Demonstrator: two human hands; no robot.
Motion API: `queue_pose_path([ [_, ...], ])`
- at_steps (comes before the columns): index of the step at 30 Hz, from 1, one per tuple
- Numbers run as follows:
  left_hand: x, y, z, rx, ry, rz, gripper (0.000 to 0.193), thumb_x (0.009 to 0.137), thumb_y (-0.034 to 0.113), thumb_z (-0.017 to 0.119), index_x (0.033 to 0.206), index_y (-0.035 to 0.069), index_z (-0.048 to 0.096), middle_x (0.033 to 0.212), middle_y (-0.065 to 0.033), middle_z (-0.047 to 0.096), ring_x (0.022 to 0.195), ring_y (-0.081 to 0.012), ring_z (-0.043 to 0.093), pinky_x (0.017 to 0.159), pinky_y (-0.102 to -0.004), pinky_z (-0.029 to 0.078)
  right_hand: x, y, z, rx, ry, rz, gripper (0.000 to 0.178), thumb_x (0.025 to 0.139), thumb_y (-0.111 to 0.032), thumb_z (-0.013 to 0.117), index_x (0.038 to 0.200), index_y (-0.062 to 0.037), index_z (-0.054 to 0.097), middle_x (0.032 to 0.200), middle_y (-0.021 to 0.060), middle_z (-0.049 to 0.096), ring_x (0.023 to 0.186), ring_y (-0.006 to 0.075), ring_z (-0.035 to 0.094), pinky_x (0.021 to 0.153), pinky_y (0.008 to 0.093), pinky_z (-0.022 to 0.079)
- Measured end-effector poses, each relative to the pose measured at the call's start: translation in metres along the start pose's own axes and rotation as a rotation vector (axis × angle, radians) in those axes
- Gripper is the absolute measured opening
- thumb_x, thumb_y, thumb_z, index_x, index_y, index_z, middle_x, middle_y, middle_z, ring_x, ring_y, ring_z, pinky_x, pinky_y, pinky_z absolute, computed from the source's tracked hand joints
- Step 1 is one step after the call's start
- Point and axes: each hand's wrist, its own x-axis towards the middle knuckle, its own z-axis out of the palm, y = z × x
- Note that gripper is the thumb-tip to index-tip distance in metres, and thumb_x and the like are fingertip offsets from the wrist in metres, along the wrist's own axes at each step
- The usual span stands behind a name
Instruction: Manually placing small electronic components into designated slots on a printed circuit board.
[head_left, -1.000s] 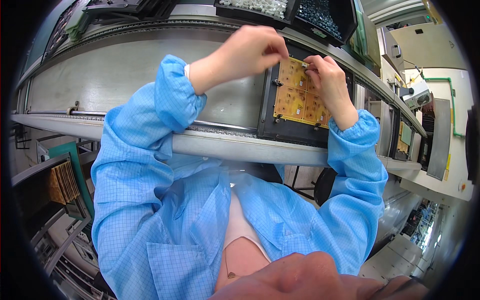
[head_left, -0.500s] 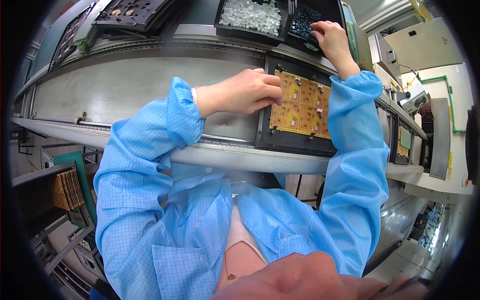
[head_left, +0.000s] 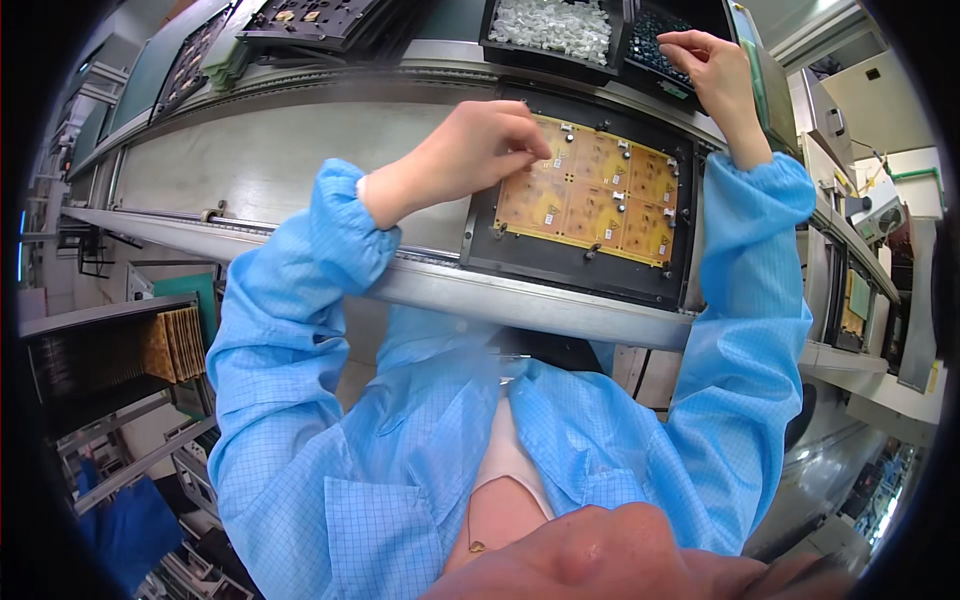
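A yellow-brown circuit board panel [head_left: 590, 195] lies in a black carrier frame [head_left: 560, 262] on the rail line, with several small white and dark components standing on it. My left hand [head_left: 465, 150] hovers at the panel's upper left corner, thumb and fingers curled into a pinch. Whatever is between those fingertips is hidden or too small to name. My right hand [head_left: 718, 78] is over a black bin of small dark parts [head_left: 652, 42], its thumb and fingertips pressed together. I cannot make out a part in them.
Left of the dark parts stands a black bin of small white plastic parts [head_left: 548, 30]. Black carrier plates [head_left: 310, 25] are stacked at the far left. Metal rails [head_left: 430, 280] run along the line's near edge. A rack of brown boards [head_left: 178, 345] stands lower left.
The view has shifted, so the panel and bins sit farther right and more of the panel shows. My left fingertips have moved toward the panel's upper left. My right hand stays at the dark-parts bin.
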Motion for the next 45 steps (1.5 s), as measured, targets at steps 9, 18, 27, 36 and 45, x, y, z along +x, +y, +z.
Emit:
queue_pose_path([
  [9, 0.018, 0.006, 0.026, 0.312, -0.08, -0.029, 0.014, 0.08, 0.01, 0.067, 0.093, 0.006, 0.071, 0.086, -0.0121, 0.071, 0.082, -0.0296, 0.069, 0.076, -0.0402, 0.055, -0.092, -0.069, 0.022, 0.3, -0.077, 0.018, 0.014, 0.09, -0.005, 0.069, 0.102, -0.0014, 0.074, 0.09, 0.0035, 0.071, 0.081, 0.0093, 0.065, 0.075, 0.023, 0.052],
  [18, 0.026, 0.015, 0.026, 0.501, -0.229, -0.068, 0.012, 0.08, 0.01, 0.069, 0.092, 0.007, 0.071, 0.081, -0.0089, 0.071, 0.08, -0.0282, 0.07, 0.076, -0.0415, 0.051, -0.113, -0.069, 0.031, 0.397, -0.083, 0.115, 0.014, 0.091, -0.006, 0.068, 0.103, 0.0003, 0.073, 0.091, 0.0043, 0.071, 0.082, 0.009, 0.066, 0.075, 0.0231, 0.052],
  [27, 0.023, 0.012, 0.029, 0.543, -0.229, 0.001, 0.014, 0.076, 0.008, 0.072, 0.089, 0.007, 0.07, 0.079, -0.0102, 0.07, 0.08, -0.0271, 0.069, 0.075, -0.0405, 0.049, -0.117, -0.073, 0.038, 0.519, -0.093, 0.177, 0.014, 0.092, -0.006, 0.068, 0.103, 0.0008, 0.073, 0.09, 0.004, 0.072, 0.081, 0.0083, 0.066, 0.075, 0.0227, 0.053],
  [36, 0.019, 0.005, 0.035, 0.623, -0.097, 0.141, 0.007, 0.076, 0.008, 0.069, 0.081, 0.007, 0.064, 0.072, -0.0076, 0.068, 0.076, -0.025, 0.07, 0.074, -0.0384, 0.046, -0.118, -0.073, 0.041, 0.417, -0.112, 0.136, 0.013, 0.091, -0.005, 0.069, 0.103, -0.0001, 0.073, 0.09, 0.0029, 0.071, 0.082, 0.0071, 0.065, 0.075, 0.0219, 0.052],
  [45, 0.017, 0.009, 0.038, 0.655, -0.062, 0.195, 0.005, 0.078, 0.01, 0.066, 0.079, 0.008, 0.061, 0.07, -0.0074, 0.067, 0.076, -0.0242, 0.07, 0.075, -0.0377, 0.044, -0.128, -0.079, 0.041, 0.468, -0.163, 0.21, 0.014, 0.091, -0.003, 0.068, 0.103, 0.0014, 0.072, 0.089, 0.0045, 0.071, 0.082, 0.0091, 0.066, 0.073, 0.0224, 0.053],
])
